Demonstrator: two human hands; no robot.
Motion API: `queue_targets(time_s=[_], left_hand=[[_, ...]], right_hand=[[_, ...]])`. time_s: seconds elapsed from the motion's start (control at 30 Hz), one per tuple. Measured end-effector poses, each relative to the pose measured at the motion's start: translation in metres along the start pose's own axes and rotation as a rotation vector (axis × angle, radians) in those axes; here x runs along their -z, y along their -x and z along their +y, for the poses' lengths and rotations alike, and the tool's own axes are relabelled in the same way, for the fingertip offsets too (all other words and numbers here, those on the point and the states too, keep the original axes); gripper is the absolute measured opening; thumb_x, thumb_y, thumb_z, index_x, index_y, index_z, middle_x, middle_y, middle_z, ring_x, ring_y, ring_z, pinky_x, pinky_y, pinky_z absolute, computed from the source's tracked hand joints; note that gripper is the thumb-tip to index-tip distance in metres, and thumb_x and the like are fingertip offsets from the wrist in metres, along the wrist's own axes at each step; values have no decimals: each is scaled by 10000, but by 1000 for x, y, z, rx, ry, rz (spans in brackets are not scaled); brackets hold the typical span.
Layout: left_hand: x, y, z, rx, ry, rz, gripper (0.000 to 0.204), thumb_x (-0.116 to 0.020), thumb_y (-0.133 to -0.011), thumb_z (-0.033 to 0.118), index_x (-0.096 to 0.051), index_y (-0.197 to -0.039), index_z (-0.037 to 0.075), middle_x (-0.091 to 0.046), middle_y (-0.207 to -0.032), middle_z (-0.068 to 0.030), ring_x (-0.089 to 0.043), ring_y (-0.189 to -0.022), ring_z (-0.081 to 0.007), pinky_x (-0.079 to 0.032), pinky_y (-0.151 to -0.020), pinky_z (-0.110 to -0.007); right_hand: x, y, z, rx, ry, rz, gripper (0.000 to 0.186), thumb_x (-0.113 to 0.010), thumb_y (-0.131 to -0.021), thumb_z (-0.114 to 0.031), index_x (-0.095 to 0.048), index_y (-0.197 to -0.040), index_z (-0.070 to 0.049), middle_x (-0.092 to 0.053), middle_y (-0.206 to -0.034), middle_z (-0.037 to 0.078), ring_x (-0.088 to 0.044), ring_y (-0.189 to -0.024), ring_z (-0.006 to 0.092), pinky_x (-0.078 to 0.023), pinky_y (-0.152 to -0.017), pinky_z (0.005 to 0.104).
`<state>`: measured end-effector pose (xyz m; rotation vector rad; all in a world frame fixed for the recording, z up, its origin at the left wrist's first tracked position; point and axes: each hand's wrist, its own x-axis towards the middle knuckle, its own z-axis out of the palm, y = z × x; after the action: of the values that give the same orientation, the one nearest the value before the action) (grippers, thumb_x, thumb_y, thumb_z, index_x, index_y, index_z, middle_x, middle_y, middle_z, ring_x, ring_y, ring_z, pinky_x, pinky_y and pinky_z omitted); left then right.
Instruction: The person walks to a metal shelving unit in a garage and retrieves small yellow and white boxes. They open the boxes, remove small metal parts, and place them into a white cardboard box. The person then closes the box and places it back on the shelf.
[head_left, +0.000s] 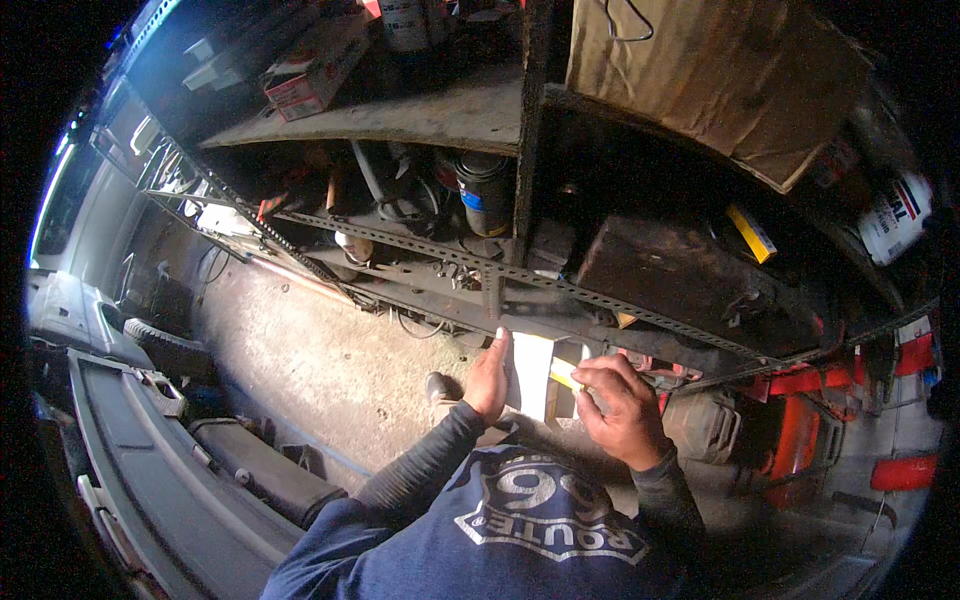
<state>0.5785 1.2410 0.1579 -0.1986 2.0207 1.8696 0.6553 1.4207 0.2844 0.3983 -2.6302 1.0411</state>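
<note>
A small white box (533, 372) with a darker grey side is held upright in front of my chest. My left hand (488, 382) grips it from the left, thumb pointing up along its side. My right hand (622, 408) is closed in a pinch at the box's right end, where a yellow-edged flap or strip (566, 377) shows by the fingertips. Whether that yellow piece is part of the box or something coming out of it, I cannot tell. Both forearms are in dark sleeves.
Ahead stands a metal shelving rack (430, 248) with a dark can (484, 195), a large cardboard box (715, 85), a yellow box (750, 234) and a white bottle (895, 220). A vehicle panel (180, 470) is at left, red equipment (795, 435) at right. Concrete floor (310, 345) lies below.
</note>
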Motion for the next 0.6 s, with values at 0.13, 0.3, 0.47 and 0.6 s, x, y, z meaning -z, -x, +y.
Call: queue_targets(time_s=[0.13, 0.3, 0.47, 0.6], left_hand=[[-4, 4, -1, 18, 220, -115, 655, -356, -1062, 494, -532, -1334, -75, -598, -1300, -156, -542, -1190, -185, -384, -1046, -303], [2, 11, 1, 40, 41, -72, 689, -317, -1060, 520, -521, -1335, -78, -617, -1269, -144, -566, -1153, -192, -399, -1034, -304], [-5, 6, -13, 115, 419, -112, 652, -339, -1055, 520, -560, -1299, -44, -653, -1166, -99, -598, -1033, -175, -447, -945, -305], [-1, -10, -36, 131, 591, -219, 628, -359, -1053, 505, -570, -1302, -31, -642, -1211, -86, -600, -1027, -151, -467, -915, -283]], right_hand=[[-15, -5, 2, -98, 7, -12, 369, -743, -791, -50, -619, -1137, -38, -631, -1058, 127, -652, -987, 339, -524, -865, 415], [-12, -5, 6, -76, 6, -33, 367, -766, -790, -113, -660, -1132, -32, -549, -1211, 151, -580, -1109, 314, -496, -915, 397], [-11, -10, 4, -49, 16, -98, 296, -762, -814, -135, -710, -1095, -58, -561, -1222, 166, -586, -1117, 324, -490, -924, 399], [30, -19, 3, 47, 101, 91, 336, -745, -837, -159, -691, -1144, -33, -580, -1197, 171, -602, -1075, 339, -482, -932, 406]])
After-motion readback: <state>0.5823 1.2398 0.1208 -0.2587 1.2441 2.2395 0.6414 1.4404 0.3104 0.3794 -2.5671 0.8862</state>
